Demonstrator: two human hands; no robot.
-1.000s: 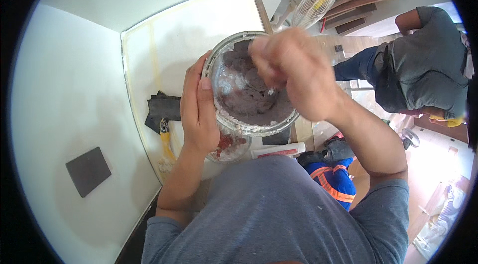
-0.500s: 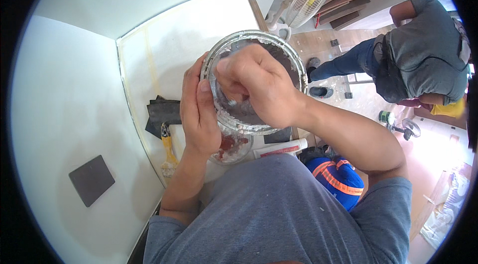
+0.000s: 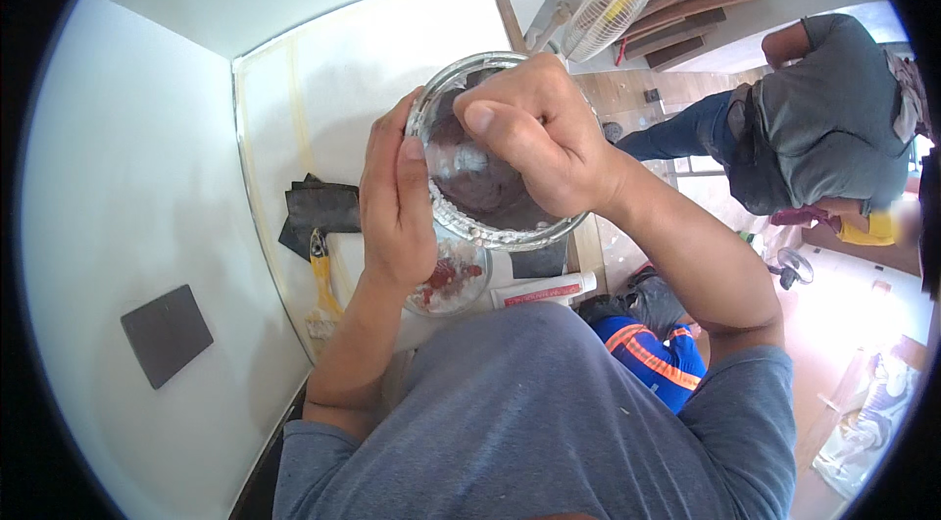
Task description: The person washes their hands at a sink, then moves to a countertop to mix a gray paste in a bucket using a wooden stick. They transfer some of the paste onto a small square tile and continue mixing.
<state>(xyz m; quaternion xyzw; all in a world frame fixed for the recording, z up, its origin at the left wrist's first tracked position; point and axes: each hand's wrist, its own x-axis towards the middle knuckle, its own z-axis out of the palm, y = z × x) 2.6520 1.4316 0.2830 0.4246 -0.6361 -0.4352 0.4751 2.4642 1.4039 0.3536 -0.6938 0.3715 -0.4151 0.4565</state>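
A round metal can [image 3: 502, 242] with a crusted rim stands tilted toward me, and grey-brown paste [image 3: 475, 195] coats its inside. My left hand [image 3: 394, 211] is wrapped around the can's left side, thumb near the rim. Over the mouth, my right hand [image 3: 544, 138] is closed in a fist; whatever it grips is hidden beneath the fingers. Below the can, a clear bowl [image 3: 477, 277] holds whitish and reddish-brown residue. A white tube with red marking [image 3: 544, 292] lies beside it. To the left are black sheets [image 3: 333, 209] and a yellow-handled paintbrush [image 3: 322, 277].
White walls [image 3: 147, 177] bound the white work surface [image 3: 382, 45], and one carries a dark square plate [image 3: 167, 336]. A white fan [image 3: 613, 10] stands beyond the can. One person [image 3: 828, 118] bends at the right; another in blue and orange [image 3: 652, 353] is low beside me.
My right fist has shifted within the can's mouth and turned, showing more of the paste. The left hand keeps its hold. The whole view has moved slightly.
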